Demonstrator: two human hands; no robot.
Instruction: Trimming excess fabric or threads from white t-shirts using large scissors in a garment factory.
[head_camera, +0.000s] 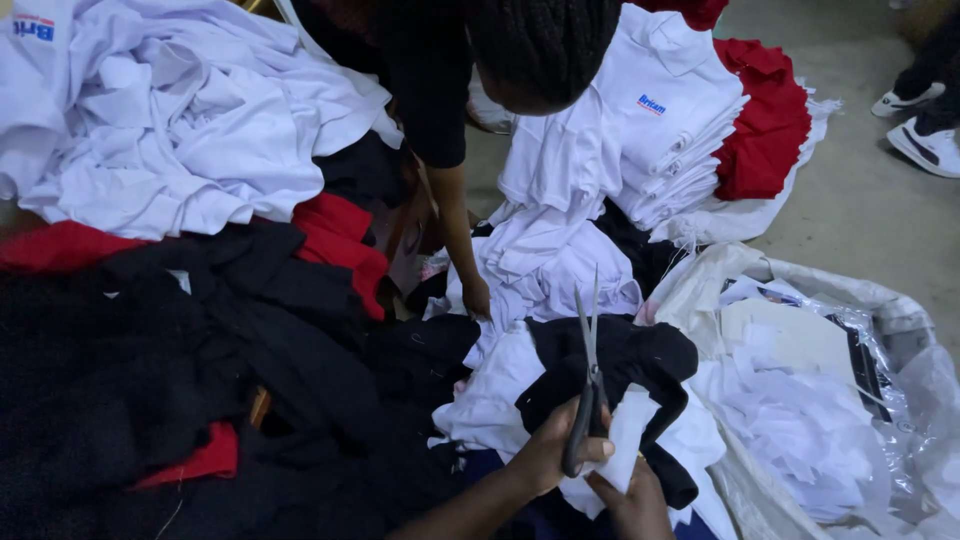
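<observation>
Left hand (548, 452): fingers clenched around the handle of the scissors (589, 370), blades pointing up and away, almost closed. Right hand (630, 500): fingers pinching the lower edge of a white cloth piece (628, 440), just right of the scissor handle. Black garment (620, 365) lies right behind the blades, draped over white shirts (490, 400). Further out past the fingertips, another person's hand (477, 296) rests on a white pile (545, 262). Right of the fingers: open sack (880, 310) with white scraps (800, 420).

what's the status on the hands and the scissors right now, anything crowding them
Left hand grips grey metal scissors, blades up. Right hand pinches white fabric piece. Another person's hand on white garments just beyond.
</observation>
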